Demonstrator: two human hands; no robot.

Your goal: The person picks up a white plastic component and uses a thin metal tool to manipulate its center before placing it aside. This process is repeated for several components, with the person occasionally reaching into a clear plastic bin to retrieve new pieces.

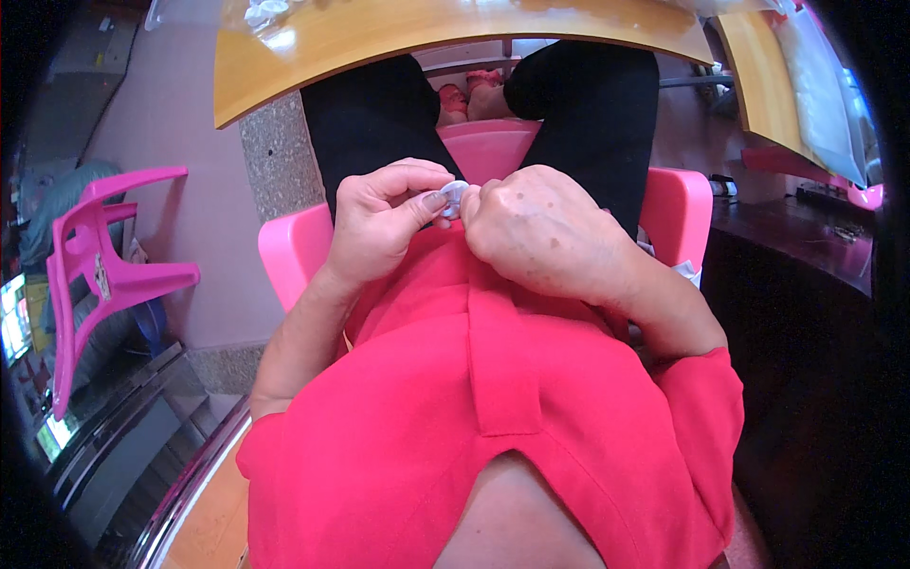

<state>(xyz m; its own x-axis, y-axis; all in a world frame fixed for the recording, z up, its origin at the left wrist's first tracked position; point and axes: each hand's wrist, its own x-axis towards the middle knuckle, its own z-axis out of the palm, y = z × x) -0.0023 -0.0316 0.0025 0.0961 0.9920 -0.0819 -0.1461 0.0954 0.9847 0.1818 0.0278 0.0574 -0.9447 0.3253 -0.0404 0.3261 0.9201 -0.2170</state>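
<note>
Disc: small white disc (454, 196) sits between your hands, above the pink chair (294, 251) seat | left hand (384, 228) pinches it, nearer | right hand (540, 232) clenched at its right edge, touching.

A clear plastic bag (820, 90) with pale contents lies on the wooden table at the upper right. At the far left edge, low down, bright flat packets or printed sheets (14, 318) in green and yellow show, too blurred to tell apart.
</note>
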